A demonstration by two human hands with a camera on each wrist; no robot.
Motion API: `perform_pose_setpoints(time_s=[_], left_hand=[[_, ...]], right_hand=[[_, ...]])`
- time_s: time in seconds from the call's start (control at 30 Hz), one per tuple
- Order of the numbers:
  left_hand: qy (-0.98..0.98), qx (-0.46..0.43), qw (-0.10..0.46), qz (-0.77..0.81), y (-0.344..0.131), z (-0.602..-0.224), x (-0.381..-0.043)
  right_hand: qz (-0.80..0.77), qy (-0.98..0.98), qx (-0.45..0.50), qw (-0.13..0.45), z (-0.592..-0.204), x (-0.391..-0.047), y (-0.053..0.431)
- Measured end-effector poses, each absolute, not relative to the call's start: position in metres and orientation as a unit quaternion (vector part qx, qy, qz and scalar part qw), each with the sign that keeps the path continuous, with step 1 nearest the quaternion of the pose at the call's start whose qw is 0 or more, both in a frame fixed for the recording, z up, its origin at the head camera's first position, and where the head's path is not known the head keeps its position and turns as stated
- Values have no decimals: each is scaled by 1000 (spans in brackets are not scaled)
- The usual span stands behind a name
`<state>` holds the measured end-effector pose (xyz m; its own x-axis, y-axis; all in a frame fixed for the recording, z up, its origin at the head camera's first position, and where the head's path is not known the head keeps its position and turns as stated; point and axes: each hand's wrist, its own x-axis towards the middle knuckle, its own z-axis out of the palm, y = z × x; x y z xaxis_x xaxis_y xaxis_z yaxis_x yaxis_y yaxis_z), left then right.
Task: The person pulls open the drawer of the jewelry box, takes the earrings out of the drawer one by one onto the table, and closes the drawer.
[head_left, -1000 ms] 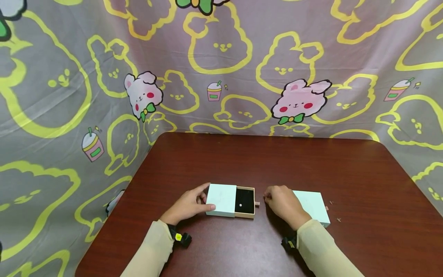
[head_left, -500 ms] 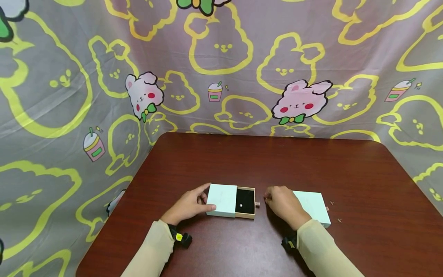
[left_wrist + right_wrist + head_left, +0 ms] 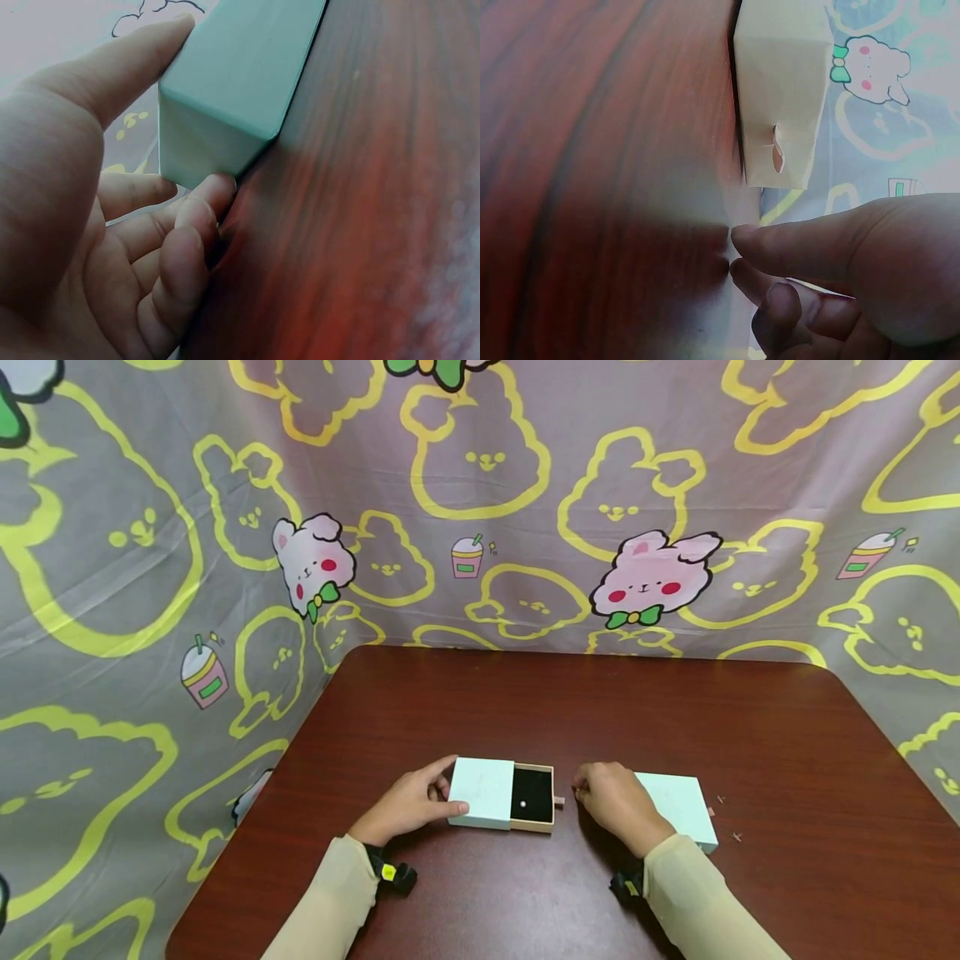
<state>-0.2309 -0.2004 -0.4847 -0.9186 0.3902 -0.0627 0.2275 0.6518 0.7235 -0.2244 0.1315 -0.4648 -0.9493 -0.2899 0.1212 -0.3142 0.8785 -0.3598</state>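
A pale mint slide-out jewelry box point(image 3: 481, 792) lies on the table with its tan drawer point(image 3: 532, 828) pulled partly out to the right. On the drawer's black pad point(image 3: 534, 783) sits a small white pearl-like bead point(image 3: 522, 804), and a short ribbon tab point(image 3: 559, 802) sticks out from the end. My left hand point(image 3: 408, 803) grips the sleeve's left end, thumb on the top edge and fingers at the end face in the left wrist view. Just right of the tab, my right hand point(image 3: 617, 802) rests with bent fingers at the tabletop; the right wrist view shows nothing between thumb and index fingertips.
A second mint box point(image 3: 678, 808) lies partly behind the right hand, with a pink tab point(image 3: 711, 812) at its right side. Farther right are two tiny cross-shaped pieces, the nearer piece point(image 3: 737, 837) and the farther piece point(image 3: 721, 798). Patterned cloth point(image 3: 480, 527) encloses the brown table point(image 3: 585, 710).
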Motion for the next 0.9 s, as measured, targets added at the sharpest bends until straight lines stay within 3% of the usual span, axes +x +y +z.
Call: perform_pose_setpoints(time_s=[0.9], left_hand=[[899, 178, 103, 387, -201, -483, -231]], right_hand=[[188, -967, 164, 40, -465, -225, 131]])
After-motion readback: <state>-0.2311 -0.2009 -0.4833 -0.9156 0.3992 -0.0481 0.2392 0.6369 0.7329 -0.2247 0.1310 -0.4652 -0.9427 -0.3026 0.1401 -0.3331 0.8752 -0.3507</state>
